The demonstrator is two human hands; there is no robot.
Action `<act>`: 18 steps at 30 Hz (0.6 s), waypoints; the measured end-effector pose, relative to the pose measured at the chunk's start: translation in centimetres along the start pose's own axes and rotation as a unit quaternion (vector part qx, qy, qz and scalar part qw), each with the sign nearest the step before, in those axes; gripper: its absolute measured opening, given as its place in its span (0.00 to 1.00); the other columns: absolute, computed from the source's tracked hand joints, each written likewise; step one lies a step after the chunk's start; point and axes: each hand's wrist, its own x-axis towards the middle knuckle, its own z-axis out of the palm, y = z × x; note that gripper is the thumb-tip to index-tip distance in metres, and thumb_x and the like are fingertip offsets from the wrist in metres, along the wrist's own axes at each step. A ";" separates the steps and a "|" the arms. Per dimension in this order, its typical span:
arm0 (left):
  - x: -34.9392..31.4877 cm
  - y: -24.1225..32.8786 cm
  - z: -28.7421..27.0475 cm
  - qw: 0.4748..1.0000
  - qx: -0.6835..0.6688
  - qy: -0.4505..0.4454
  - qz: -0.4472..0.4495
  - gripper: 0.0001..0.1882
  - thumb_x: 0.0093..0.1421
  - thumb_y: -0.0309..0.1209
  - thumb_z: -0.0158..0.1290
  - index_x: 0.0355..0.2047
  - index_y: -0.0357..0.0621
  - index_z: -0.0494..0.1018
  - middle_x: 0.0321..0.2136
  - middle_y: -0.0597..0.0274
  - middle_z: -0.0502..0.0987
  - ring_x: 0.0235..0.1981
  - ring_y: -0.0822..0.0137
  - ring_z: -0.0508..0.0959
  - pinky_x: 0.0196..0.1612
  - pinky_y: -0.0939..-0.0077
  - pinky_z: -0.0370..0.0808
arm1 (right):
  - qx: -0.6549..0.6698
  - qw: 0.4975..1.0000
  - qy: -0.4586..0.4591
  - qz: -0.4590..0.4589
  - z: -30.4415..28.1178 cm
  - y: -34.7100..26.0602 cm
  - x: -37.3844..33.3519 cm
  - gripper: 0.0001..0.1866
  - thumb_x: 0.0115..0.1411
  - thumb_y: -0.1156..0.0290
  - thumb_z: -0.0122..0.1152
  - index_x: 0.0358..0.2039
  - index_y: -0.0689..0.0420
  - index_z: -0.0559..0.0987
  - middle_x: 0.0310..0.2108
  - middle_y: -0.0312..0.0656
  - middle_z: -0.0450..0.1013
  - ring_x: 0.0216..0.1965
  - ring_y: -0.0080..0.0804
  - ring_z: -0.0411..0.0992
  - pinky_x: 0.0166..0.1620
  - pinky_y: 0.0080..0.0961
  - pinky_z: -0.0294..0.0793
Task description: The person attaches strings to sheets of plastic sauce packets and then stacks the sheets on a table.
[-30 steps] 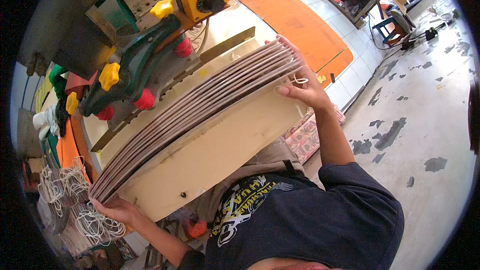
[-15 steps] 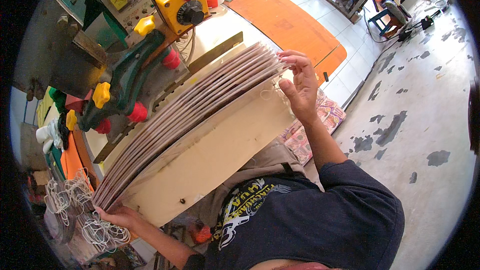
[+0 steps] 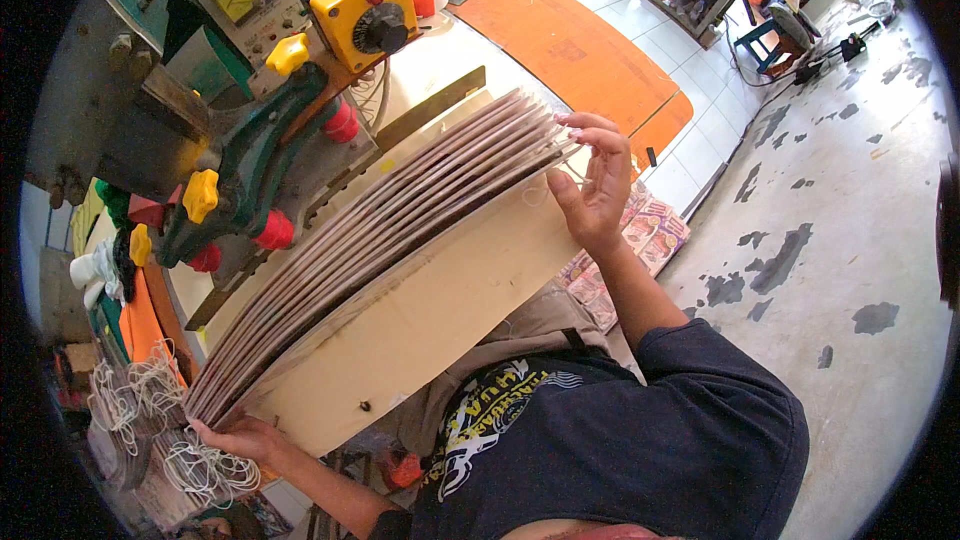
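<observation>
A long stack of pale sheets, bowed and slightly fanned along its edges, stands across a cream board in front of me. My left hand holds the near left end, with the thumb along the sheets' edge and the other fingers mostly hidden beneath. At the far right end, my right hand has its fingertips curled against the sheet ends and its thumb on the near side. Between the two hands the stack spans the board in a curve.
Beyond the stack is a machine with a green bracket, yellow knobs and a yellow control box. A metal guide bar lies behind the sheets. White string bundles hang at lower left. An orange tabletop extends far right.
My right hand has shifted slightly left and down at the sheet ends. The top sheets look more spread apart, and my left hand stays at its end.
</observation>
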 end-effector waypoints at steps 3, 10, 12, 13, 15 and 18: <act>0.5 -0.2 -0.7 1.000 -0.014 -0.010 -0.001 0.34 0.68 0.53 0.43 0.61 0.36 0.69 0.58 0.49 0.74 0.58 0.52 0.74 0.61 0.55 0.70 | -0.005 1.000 0.004 -0.007 0.0 -0.2 0.0 0.22 0.58 0.71 0.67 0.50 0.59 0.68 0.52 0.51 0.68 0.55 0.39 0.68 0.61 0.37 0.64; 1.2 -0.8 -1.8 0.999 -0.030 -0.033 -0.002 0.35 0.69 0.52 0.42 0.64 0.35 0.66 0.58 0.48 0.73 0.59 0.53 0.74 0.61 0.56 0.70 | -0.003 1.000 0.005 -0.012 -0.2 -0.1 -0.2 0.23 0.56 0.73 0.67 0.50 0.60 0.69 0.49 0.48 0.68 0.52 0.36 0.67 0.58 0.33 0.64; 1.2 -0.8 -1.8 0.999 -0.029 -0.036 -0.001 0.34 0.70 0.52 0.41 0.64 0.36 0.65 0.59 0.48 0.73 0.59 0.53 0.73 0.62 0.55 0.69 | 0.014 1.000 0.006 0.003 -0.2 0.1 -0.5 0.24 0.56 0.73 0.67 0.51 0.60 0.68 0.49 0.48 0.67 0.51 0.35 0.66 0.57 0.32 0.64; 1.2 -0.8 -1.8 0.999 -0.029 -0.032 -0.003 0.34 0.70 0.52 0.40 0.65 0.37 0.65 0.59 0.48 0.72 0.60 0.53 0.73 0.62 0.55 0.69 | 0.023 1.000 0.006 0.010 -0.3 0.1 -0.6 0.24 0.56 0.73 0.67 0.51 0.60 0.68 0.49 0.48 0.67 0.51 0.34 0.66 0.56 0.32 0.64; 1.2 -0.7 -1.6 0.999 -0.032 -0.031 -0.005 0.34 0.70 0.51 0.40 0.65 0.37 0.64 0.60 0.48 0.72 0.60 0.53 0.72 0.63 0.55 0.68 | 0.038 0.999 0.011 0.021 -0.3 0.0 -0.6 0.25 0.55 0.73 0.67 0.52 0.60 0.68 0.49 0.47 0.67 0.51 0.33 0.66 0.56 0.31 0.64; 0.8 -0.4 -1.1 0.999 -0.035 -0.040 0.000 0.34 0.70 0.51 0.39 0.65 0.37 0.64 0.60 0.48 0.71 0.61 0.53 0.71 0.64 0.55 0.67 | 0.071 0.996 0.020 0.045 -0.2 -0.1 -0.7 0.26 0.55 0.73 0.68 0.52 0.61 0.68 0.48 0.46 0.67 0.50 0.32 0.65 0.56 0.30 0.64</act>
